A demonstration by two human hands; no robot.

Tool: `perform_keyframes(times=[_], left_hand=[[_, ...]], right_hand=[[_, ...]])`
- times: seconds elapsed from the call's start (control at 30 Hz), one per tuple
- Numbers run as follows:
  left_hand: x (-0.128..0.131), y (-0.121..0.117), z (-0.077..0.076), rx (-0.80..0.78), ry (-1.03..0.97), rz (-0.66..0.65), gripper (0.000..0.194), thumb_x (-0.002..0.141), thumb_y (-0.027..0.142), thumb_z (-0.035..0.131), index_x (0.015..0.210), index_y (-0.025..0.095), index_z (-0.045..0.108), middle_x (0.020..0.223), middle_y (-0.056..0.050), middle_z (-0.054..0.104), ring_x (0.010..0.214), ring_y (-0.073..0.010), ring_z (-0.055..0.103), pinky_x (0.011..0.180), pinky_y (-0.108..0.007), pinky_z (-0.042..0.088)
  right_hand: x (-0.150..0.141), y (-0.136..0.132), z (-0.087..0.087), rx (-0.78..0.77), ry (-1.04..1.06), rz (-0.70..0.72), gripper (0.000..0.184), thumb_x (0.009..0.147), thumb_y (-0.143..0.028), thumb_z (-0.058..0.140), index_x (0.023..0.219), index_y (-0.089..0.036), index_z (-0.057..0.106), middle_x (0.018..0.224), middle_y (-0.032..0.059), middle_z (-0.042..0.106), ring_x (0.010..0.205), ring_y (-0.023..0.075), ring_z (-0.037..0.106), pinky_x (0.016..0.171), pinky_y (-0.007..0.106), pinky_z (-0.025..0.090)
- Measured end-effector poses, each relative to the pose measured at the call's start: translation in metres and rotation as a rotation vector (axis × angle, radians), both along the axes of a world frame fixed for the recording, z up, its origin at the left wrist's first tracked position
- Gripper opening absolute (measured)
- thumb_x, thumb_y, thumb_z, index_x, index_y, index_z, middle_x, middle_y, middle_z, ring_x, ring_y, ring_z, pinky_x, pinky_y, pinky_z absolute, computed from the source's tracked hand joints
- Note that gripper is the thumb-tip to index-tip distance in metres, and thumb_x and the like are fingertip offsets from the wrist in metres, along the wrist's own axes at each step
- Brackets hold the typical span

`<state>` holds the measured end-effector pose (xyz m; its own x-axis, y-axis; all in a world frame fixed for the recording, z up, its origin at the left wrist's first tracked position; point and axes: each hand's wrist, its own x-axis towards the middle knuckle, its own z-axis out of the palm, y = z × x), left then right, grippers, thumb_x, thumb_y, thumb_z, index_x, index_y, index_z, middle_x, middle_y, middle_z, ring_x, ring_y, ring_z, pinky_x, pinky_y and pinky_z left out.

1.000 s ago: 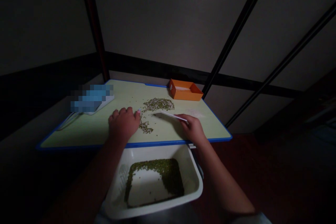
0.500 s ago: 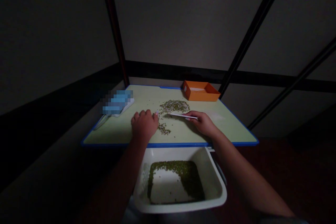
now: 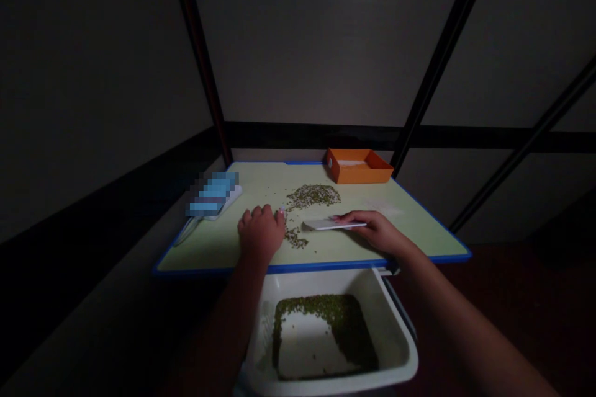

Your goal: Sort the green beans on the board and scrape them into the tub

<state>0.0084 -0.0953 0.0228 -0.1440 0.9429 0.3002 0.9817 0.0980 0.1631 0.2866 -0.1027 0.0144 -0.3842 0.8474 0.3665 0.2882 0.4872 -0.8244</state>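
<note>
Head view, dim light. Counter [image 3: 223, 242]: pale green top with a blue edge, set against a grey wall crossed by dark bars.

Left hand [image 3: 261, 232]: palm down on the counter, fingers curled loosely, grasping nothing; fingertips at the small heap of green beans [image 3: 296, 237].

Right hand [image 3: 379, 231]: grips one end of a flat white card [image 3: 331, 224], held nearly level just above the counter, its free end pointing left toward the small heap. Whether the card's edge touches the surface cannot be told.

Larger scatter of green beans [image 3: 311, 195]: farther back on the counter, apart from the small heap.

Orange tray [image 3: 357, 167]: at the far edge, behind the scatter.

Blurred blue and white item [image 3: 214, 196]: far left of the counter, well apart from both hands.

White tub [image 3: 395, 335]: below the counter's near edge, between the forearms, holding green beans along its back and right side, its white bottom partly bare.
</note>
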Motion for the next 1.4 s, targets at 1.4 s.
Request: perform_keyframes(times=[1.4], left_hand=[[-0.002,0.001,-0.006,0.051,-0.01,-0.013,0.05,0.101,0.042,0.034,0.119,0.013,0.071,0.126,-0.019,0.071,0.123,-0.0347,0.06,0.105,-0.048,0.045]], right_hand=[[0.008,-0.012,-0.002,0.043,0.127,-0.359,0.035,0.076,-0.057,0.077,0.082,-0.022,0.079,0.084,0.0074,0.08,0.081,0.0265,0.073,0.078,0.038,0.059]])
